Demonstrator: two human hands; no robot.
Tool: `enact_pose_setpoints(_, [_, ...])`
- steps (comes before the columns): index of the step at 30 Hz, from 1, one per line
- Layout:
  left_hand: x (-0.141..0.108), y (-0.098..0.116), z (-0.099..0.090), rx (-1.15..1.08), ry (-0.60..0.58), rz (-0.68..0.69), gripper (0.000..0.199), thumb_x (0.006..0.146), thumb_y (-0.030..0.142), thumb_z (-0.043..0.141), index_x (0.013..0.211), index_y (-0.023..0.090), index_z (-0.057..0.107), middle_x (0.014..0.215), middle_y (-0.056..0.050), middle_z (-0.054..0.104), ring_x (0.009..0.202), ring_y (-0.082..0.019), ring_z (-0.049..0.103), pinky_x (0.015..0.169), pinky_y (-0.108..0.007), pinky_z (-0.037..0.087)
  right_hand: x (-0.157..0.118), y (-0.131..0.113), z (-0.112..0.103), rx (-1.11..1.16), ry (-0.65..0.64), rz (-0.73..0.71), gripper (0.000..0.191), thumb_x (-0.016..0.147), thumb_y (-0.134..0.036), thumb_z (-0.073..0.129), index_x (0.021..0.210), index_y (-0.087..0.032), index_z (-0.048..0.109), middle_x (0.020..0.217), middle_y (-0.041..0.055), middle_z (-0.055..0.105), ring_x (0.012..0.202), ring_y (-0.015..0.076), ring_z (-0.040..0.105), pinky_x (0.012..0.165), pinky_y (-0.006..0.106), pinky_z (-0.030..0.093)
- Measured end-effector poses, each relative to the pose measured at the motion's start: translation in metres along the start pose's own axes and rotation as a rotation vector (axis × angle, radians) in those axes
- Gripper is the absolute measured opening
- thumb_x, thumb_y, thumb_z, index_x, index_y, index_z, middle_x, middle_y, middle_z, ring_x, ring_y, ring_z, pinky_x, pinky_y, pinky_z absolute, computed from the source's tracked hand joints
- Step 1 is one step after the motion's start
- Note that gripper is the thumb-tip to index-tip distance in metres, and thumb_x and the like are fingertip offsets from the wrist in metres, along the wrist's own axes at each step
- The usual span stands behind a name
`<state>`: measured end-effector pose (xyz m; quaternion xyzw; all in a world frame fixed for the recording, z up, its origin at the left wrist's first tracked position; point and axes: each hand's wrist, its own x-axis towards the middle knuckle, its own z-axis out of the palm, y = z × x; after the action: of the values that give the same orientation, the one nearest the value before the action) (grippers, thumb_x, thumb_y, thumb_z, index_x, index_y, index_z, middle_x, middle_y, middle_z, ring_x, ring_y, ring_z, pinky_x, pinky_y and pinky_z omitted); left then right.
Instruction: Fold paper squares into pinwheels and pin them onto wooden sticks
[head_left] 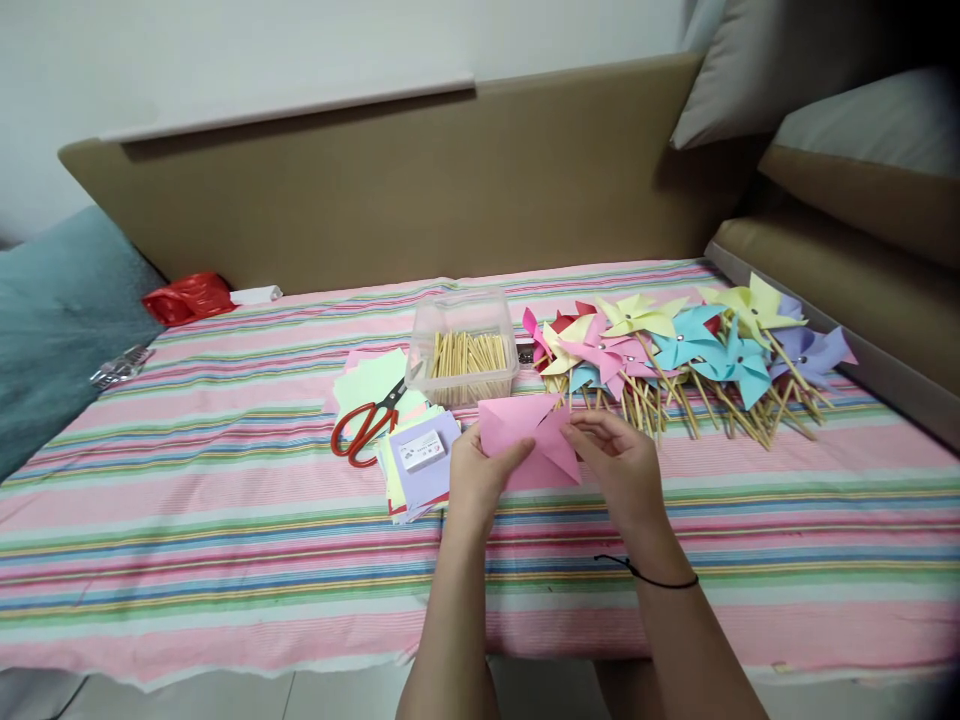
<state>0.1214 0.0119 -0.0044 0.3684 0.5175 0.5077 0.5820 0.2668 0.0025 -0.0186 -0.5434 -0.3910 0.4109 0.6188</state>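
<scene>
A pink paper square [544,462], slit in from its corners, is held up between both hands above the striped cloth. My left hand [484,475] grips its left side, thumb lying across the front. At its right edge, my right hand [619,455] pinches the paper between thumb and fingers. Just left of my left hand lies a stack of coloured paper squares [420,490] with a small white box [424,451] on top. Red-handled scissors [367,430] rest beside the stack, partly over pale green sheets [371,378].
Behind the hands stands a clear plastic box [461,385] of short wooden sticks [470,353]. Many finished paper pinwheels [679,340] are heaped at the right. A red plastic bag [189,298] and a clear packet [122,366] lie far left. A brown sofa back [420,190] rises behind.
</scene>
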Motion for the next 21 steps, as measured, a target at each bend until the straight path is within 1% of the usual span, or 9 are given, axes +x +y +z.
enact_pose_setpoints(2, [0.0006, 0.0003, -0.0006, 0.010, 0.022, 0.019, 0.036, 0.057, 0.028, 0.084, 0.088, 0.014, 0.073, 0.084, -0.007, 0.075, 0.072, -0.020, 0.066, 0.066, -0.029, 0.052, 0.0010, 0.0004, -0.0009, 0.045, -0.044, -0.005, 0.022, 0.069, -0.032, 0.079, 0.082, -0.023, 0.064, 0.080, 0.0026, 0.072, 0.074, 0.0189, 0.069, 0.063, 0.029, 0.055])
enact_pose_setpoints(4, [0.0012, 0.0006, -0.0023, 0.009, 0.045, 0.030, 0.036, 0.057, 0.029, 0.084, 0.088, 0.014, 0.072, 0.083, -0.007, 0.074, 0.072, -0.020, 0.066, 0.067, -0.030, 0.052, 0.0018, -0.0004, -0.0030, 0.098, -0.119, -0.017, 0.024, 0.069, -0.030, 0.080, 0.084, -0.025, 0.061, 0.088, 0.0019, 0.072, 0.075, 0.0175, 0.070, 0.064, 0.028, 0.056])
enact_pose_setpoints(6, [0.0018, 0.0009, -0.0043, 0.014, 0.038, 0.027, 0.036, 0.056, 0.029, 0.084, 0.087, 0.014, 0.072, 0.083, -0.007, 0.074, 0.072, -0.020, 0.066, 0.067, -0.031, 0.052, 0.0021, -0.0019, -0.0053, 0.123, -0.202, -0.022, 0.021, 0.071, -0.030, 0.079, 0.084, -0.025, 0.062, 0.094, 0.0019, 0.072, 0.075, 0.0165, 0.070, 0.064, 0.027, 0.057])
enact_pose_setpoints(8, [0.0022, 0.0012, -0.0058, 0.022, 0.010, 0.020, 0.035, 0.057, 0.028, 0.083, 0.087, 0.014, 0.071, 0.085, -0.008, 0.074, 0.073, -0.020, 0.065, 0.068, -0.031, 0.052, 0.0021, -0.0029, -0.0068, 0.134, -0.233, 0.006, 0.023, 0.073, -0.032, 0.077, 0.091, -0.026, 0.064, 0.097, 0.0019, 0.072, 0.076, 0.0167, 0.070, 0.064, 0.028, 0.058])
enact_pose_setpoints(11, [0.0019, 0.0024, -0.0055, 0.040, 0.004, 0.044, 0.036, 0.058, 0.028, 0.083, 0.088, 0.014, 0.071, 0.085, -0.008, 0.074, 0.074, -0.021, 0.065, 0.068, -0.031, 0.052, 0.0017, -0.0012, -0.0067, 0.082, -0.170, 0.076, 0.033, 0.070, -0.034, 0.080, 0.099, -0.025, 0.067, 0.089, 0.0026, 0.074, 0.073, 0.0175, 0.069, 0.064, 0.031, 0.058])
enact_pose_setpoints(14, [-0.0001, 0.0040, -0.0029, 0.074, 0.029, 0.088, 0.035, 0.056, 0.029, 0.084, 0.087, 0.015, 0.072, 0.083, -0.006, 0.073, 0.074, -0.021, 0.066, 0.067, -0.030, 0.051, 0.0006, 0.0026, -0.0048, -0.017, -0.044, 0.081, 0.026, 0.067, -0.034, 0.080, 0.087, -0.020, 0.073, 0.076, 0.0042, 0.074, 0.071, 0.0198, 0.069, 0.065, 0.034, 0.058])
enact_pose_setpoints(17, [-0.0023, 0.0046, -0.0002, 0.015, -0.014, 0.058, 0.035, 0.058, 0.030, 0.083, 0.088, 0.016, 0.071, 0.080, -0.005, 0.073, 0.070, -0.019, 0.066, 0.065, -0.029, 0.051, -0.0022, 0.0029, -0.0026, -0.057, 0.051, -0.027, 0.018, 0.069, -0.032, 0.078, 0.083, -0.020, 0.076, 0.079, 0.0052, 0.076, 0.076, 0.0222, 0.071, 0.069, 0.037, 0.059])
enact_pose_setpoints(19, [-0.0027, 0.0040, 0.0006, -0.048, -0.031, 0.037, 0.035, 0.059, 0.030, 0.082, 0.089, 0.017, 0.070, 0.076, -0.003, 0.073, 0.064, -0.017, 0.065, 0.062, -0.028, 0.051, -0.0046, 0.0009, -0.0016, -0.094, 0.058, -0.133, 0.012, 0.074, -0.028, 0.074, 0.084, -0.022, 0.077, 0.086, 0.0053, 0.077, 0.083, 0.0231, 0.071, 0.075, 0.039, 0.059])
enact_pose_setpoints(21, [-0.0022, 0.0030, 0.0007, -0.075, -0.024, 0.046, 0.035, 0.060, 0.030, 0.082, 0.090, 0.016, 0.069, 0.071, -0.002, 0.072, 0.060, -0.015, 0.063, 0.059, -0.026, 0.050, -0.0063, -0.0013, -0.0011, -0.138, 0.039, -0.239, 0.012, 0.078, -0.024, 0.069, 0.085, -0.025, 0.078, 0.091, 0.0048, 0.077, 0.090, 0.0236, 0.071, 0.082, 0.040, 0.058])
